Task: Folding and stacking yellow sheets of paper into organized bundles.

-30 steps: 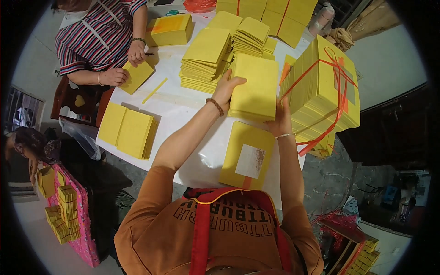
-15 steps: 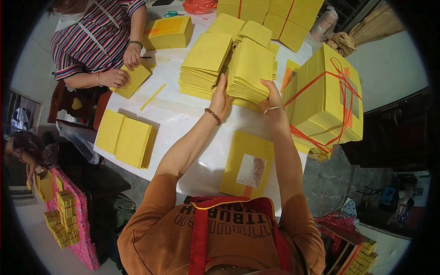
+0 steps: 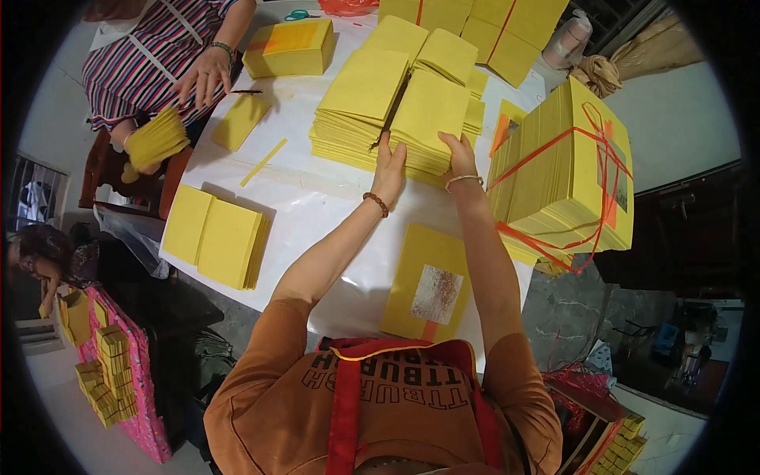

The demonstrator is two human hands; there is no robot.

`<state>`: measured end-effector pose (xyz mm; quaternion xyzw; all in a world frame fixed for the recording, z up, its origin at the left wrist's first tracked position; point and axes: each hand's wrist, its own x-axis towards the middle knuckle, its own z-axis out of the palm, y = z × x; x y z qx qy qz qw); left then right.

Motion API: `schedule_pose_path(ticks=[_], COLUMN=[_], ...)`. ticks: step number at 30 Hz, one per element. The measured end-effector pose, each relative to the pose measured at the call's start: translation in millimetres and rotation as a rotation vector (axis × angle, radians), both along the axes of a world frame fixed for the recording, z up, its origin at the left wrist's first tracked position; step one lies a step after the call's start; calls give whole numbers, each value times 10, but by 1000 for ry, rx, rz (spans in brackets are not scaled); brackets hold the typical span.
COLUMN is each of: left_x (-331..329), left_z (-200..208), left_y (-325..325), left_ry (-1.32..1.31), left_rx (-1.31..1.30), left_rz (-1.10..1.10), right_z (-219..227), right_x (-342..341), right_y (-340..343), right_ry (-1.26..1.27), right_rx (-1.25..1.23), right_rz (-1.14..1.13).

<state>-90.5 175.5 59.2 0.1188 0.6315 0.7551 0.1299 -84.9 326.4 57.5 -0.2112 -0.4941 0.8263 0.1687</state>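
Two stacks of folded yellow paper sheets stand side by side in front of me, the left stack (image 3: 348, 87) and the right stack (image 3: 431, 115), with a narrow dark gap between them. My left hand (image 3: 389, 168) is on the near left corner of the right stack, its fingertips at the gap. Opposite it, my right hand (image 3: 461, 161) grips the near right corner, thumb on the top sheets. A flat yellow sheet with a pale printed panel (image 3: 435, 294) lies between my forearms on the white tabletop (image 3: 348, 273).
A tall yellow bundle tied with red string (image 3: 546, 174) stands at right. To the left are a low yellow stack (image 3: 229, 245) and a yellow strip (image 3: 264, 162). A co-worker in a striped shirt (image 3: 158, 67) holds a yellow wad (image 3: 158, 140). Teal scissors (image 3: 299, 15) lie at the back.
The right stack has gone down and settled level beside the left one, my hands still at its near end. The co-worker has lifted a yellow wad off the table to the left.
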Motion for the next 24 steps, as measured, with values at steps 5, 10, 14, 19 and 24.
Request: schedule_pose_path(ticks=[5, 10, 14, 19, 24], left_x=[-8, -41, -18, 15, 72], left_z=[30, -74, -106, -112, -182], left_y=[-9, 51, 6, 10, -29], left_ry=[-2, 22, 33, 73, 69], left_rx=[-14, -92, -99, -144, -132], left_rz=[34, 57, 59, 88, 112], right_z=[266, 208, 244, 111, 202], right_x=[76, 78, 107, 93, 127], right_y=[-144, -138, -144, -93, -125], right_ry=[-19, -179, -332, -232, -188], right_rx=[-21, 43, 27, -39, -121], right_rz=[-29, -16, 34, 55, 88])
